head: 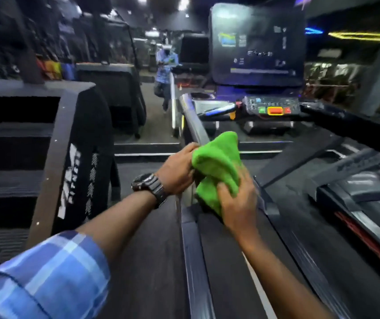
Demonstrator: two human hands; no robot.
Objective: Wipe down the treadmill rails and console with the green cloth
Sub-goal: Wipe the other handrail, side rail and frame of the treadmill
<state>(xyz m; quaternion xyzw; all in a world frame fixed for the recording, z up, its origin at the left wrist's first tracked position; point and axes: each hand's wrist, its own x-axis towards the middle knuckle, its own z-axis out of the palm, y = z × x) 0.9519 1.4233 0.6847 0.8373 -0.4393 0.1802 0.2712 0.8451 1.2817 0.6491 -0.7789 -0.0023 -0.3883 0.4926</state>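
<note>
Here, left hand (177,172): mid-frame, fingers curled onto green cloth (216,164) edge, arm extended.
Right hand (238,203): pinching cloth's lower part.
Cloth: bunched over silver rail (192,117).

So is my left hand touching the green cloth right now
Touching. The head view shows the left hand with its fingers curled against the left edge of the bunched green cloth, no gap between them; the right hand grips it from below.
</note>
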